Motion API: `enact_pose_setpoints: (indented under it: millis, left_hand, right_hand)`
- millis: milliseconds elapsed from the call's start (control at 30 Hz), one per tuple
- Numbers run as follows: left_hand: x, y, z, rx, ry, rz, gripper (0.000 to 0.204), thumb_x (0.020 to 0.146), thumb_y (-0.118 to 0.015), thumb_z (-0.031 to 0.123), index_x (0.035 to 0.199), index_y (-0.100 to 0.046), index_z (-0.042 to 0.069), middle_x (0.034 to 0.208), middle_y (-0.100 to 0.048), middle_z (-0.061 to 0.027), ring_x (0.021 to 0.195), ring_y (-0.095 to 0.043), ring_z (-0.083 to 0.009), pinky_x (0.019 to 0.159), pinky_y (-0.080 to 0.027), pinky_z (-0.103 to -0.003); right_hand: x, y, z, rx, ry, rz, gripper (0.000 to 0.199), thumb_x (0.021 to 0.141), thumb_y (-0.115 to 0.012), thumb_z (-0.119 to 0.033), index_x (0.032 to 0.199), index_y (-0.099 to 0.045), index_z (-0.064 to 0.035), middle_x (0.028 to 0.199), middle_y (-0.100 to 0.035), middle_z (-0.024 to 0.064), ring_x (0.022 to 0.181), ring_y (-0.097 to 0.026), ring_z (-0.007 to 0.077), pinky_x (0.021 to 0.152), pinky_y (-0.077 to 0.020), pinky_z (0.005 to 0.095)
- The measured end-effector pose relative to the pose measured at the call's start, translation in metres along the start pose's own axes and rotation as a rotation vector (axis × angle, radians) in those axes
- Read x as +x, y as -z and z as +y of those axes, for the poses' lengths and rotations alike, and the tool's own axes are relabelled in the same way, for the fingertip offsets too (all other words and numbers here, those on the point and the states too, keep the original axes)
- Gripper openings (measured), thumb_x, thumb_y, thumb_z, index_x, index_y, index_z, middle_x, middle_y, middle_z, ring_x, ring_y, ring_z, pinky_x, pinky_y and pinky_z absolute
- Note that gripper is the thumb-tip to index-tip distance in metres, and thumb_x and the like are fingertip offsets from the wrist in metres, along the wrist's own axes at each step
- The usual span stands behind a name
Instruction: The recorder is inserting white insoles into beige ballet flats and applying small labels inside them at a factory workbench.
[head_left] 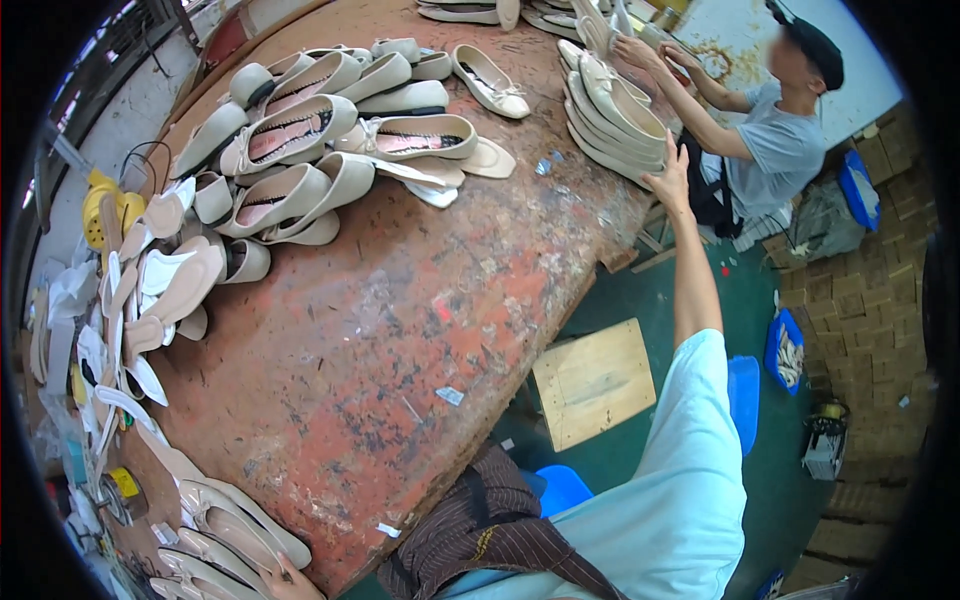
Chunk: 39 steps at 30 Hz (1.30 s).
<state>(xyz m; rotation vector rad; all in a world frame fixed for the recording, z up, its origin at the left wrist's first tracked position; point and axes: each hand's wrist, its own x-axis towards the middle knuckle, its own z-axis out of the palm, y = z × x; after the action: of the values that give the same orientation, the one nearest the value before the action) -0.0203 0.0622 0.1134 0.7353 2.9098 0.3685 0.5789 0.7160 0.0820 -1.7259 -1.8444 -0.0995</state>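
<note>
At the table's far right, my right hand (672, 178) grips the heel end of a stack of beige ballet flats (612, 125), its arm stretched out. At the lower left, my left hand (288, 580) is against the side of another group of shiny beige ballet flats (225, 525), its fingers partly cut off by the picture's edge. Many more beige flats (300, 135), some with small bows, lie in rows at the far left of the table. One single flat (488, 80) rests to the right of them.
A worn reddish table (370, 310) spreads before me. Loose insoles (180, 280) pile along its left edge. A co-worker (790, 130) in a cap works at the far right corner. A wooden stool (597, 383) and blue bins (785, 350) stand on the green floor.
</note>
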Motion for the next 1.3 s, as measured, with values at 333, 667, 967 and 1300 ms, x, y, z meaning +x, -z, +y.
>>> enact_pose_setpoints:
  millis: [333, 667, 967, 1300]
  left_hand:
    - [0.024, 0.001, 0.084, 0.221, -0.476, 0.619, 0.04, 0.093, -0.064, 0.021, 0.124, -0.056, -0.004, 0.127, -0.056, -0.0233, 0.11, -0.059, -0.0374, 0.093, -0.049, -0.044]
    - [0.029, -0.108, 0.335, -1.33, -0.443, -0.902, 0.141, 0.06, -0.088, 0.055, 0.155, 0.008, 0.012, 0.157, -0.022, -0.0222, 0.14, -0.033, -0.0384, 0.112, -0.033, -0.052]
    - [-0.035, -0.133, 0.354, -1.768, -0.055, -0.663, 0.064, 0.094, -0.056, 0.047, 0.14, -0.044, 0.004, 0.138, -0.051, -0.0099, 0.128, -0.05, -0.0248, 0.111, -0.037, -0.044]
    - [0.105, -0.032, 0.001, -1.831, -0.14, -0.263, 0.067, 0.092, -0.05, 0.053, 0.142, -0.043, 0.008, 0.141, -0.051, -0.0091, 0.129, -0.049, -0.0285, 0.112, -0.036, -0.047]
  right_hand:
    - [-0.004, -0.024, -0.013, -0.041, -0.017, 0.086, 0.088, 0.059, -0.086, -0.01, 0.133, -0.039, -0.0161, 0.116, -0.058, 0.0189, 0.109, -0.059, 0.0386, 0.089, -0.0497, 0.0468]
    - [-0.162, 0.027, -0.169, 0.33, 0.014, 0.211, 0.067, 0.061, -0.089, -0.019, 0.112, -0.047, -0.0054, 0.092, -0.061, 0.0134, 0.071, -0.063, 0.0276, 0.063, -0.0521, 0.0355]
    - [-0.195, 0.058, -0.257, 0.768, 0.853, -0.035, 0.034, 0.074, -0.079, -0.021, 0.104, -0.068, -0.0115, 0.105, -0.067, 0.0156, 0.089, -0.07, 0.0319, 0.067, -0.0599, 0.0317]
    - [0.132, -0.073, 0.075, 0.09, 0.344, 0.02, 0.09, 0.068, -0.08, -0.017, 0.146, -0.037, -0.0064, 0.148, -0.04, 0.0197, 0.139, -0.034, 0.0351, 0.116, -0.0264, 0.0446]
